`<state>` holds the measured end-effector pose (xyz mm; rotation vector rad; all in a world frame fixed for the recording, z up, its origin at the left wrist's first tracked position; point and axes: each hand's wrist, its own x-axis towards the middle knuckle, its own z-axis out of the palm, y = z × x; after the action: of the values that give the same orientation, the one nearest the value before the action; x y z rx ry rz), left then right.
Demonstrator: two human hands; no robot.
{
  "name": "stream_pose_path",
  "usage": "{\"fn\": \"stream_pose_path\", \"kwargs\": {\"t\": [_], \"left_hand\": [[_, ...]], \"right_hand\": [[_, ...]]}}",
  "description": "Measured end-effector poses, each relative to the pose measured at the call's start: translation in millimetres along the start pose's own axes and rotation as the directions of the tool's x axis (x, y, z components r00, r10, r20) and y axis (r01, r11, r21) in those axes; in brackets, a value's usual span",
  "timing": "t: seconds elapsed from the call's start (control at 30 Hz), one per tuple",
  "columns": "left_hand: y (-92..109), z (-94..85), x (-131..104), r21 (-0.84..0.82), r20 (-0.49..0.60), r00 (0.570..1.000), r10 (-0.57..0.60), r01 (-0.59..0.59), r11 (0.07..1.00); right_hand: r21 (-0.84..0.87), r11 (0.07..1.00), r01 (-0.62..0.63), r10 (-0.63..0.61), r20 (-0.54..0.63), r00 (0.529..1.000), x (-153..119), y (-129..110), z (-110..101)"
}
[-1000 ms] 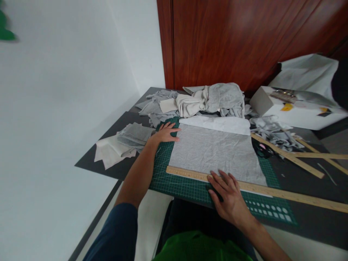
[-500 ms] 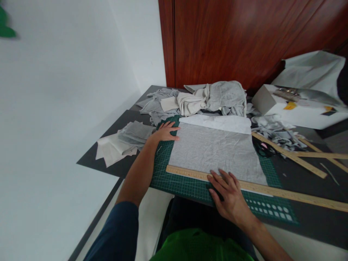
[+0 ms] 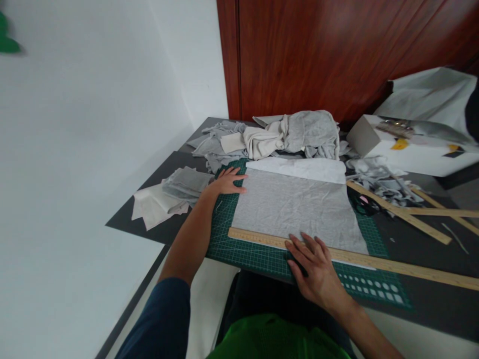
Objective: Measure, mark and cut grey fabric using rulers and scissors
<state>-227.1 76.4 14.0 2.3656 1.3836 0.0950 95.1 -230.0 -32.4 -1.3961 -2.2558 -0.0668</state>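
A light grey cloth [image 3: 292, 204] lies over a green cutting mat [image 3: 250, 254], with a white strip [image 3: 299, 169] along its far edge. Across the cloth's near edge runs a long wooden ruler [image 3: 411, 270]. My right hand [image 3: 314, 269] rests on the ruler near the cloth's middle, fingers a little apart. My left hand [image 3: 228, 181] lies on the mat with spread fingers, its thumb and fingertips at the cloth's left edge. It holds nothing.
Folded grey pieces [image 3: 187, 183] and cream cloth [image 3: 153, 204] lie at the left. Crumpled cloths [image 3: 310, 132] are piled behind. Black scissors [image 3: 362, 204], more wooden rulers [image 3: 404, 214], scraps [image 3: 381, 187] and a white box [image 3: 415, 149] stand or lie at the right.
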Motion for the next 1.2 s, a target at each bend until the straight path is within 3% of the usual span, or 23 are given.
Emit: {"fn": "stream_pose_path", "kwargs": {"t": [0.53,0.97,1.1,1.2], "left_hand": [[1,-2.2,0,0.084,0.054,0.998,-0.013,0.009,0.996],[-2,3.0,5,0.058,0.023,1.0,-0.019,0.017,0.998],[11,-2.9,4,0.082,-0.067,0.998,-0.005,0.011,0.997],[38,-7.4,6,0.114,-0.188,0.975,0.12,-0.1,0.988]], "right_hand": [[-0.028,1.0,0.002,-0.002,0.012,1.0,0,0,0],[0.025,1.0,0.004,-0.004,0.004,1.0,6,-1,-6],[0.043,0.999,-0.028,0.028,-0.001,1.0,9,-4,-10],[0.043,0.997,-0.07,0.069,0.027,0.997,11,-7,-14]]}}
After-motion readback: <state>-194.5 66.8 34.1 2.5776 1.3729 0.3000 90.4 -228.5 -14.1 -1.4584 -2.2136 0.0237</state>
